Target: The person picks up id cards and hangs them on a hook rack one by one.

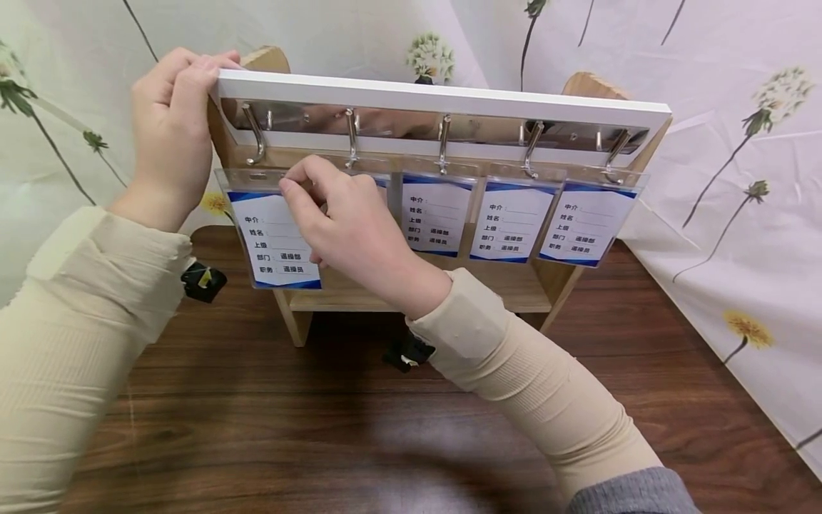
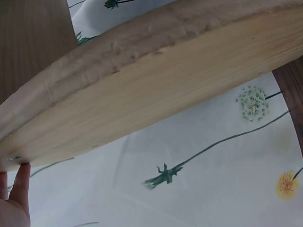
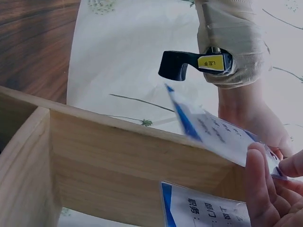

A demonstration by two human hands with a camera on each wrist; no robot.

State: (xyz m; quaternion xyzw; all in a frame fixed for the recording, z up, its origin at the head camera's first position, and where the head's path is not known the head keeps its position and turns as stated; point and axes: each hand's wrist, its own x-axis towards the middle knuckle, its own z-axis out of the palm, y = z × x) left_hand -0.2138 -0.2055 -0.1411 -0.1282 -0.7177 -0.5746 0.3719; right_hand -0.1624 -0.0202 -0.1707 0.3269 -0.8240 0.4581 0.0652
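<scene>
My left hand [image 1: 173, 128] holds the top left corner of a wooden stand, its fingers over the end of the white hook rail [image 1: 385, 93]. Two of its fingertips show against the wooden side panel [image 2: 156, 80] in the left wrist view. Between right thumb and forefinger, my right hand [image 1: 366, 221] pinches the upper edge of a clear badge holder [image 1: 276, 250] with a blue and white card. The holder's slot lies just below the leftmost metal hook [image 1: 257, 139]. In the right wrist view this badge holder [image 3: 215, 130] slants outward from the stand.
Several similar badge holders [image 1: 514, 221] hang from the other hooks, one partly hidden behind my right hand. A wooden shelf [image 1: 347, 293] spans the stand below. The stand is on a dark wood-grain surface [image 1: 289, 428], with a flower-print cloth [image 1: 706, 178] behind and beside it.
</scene>
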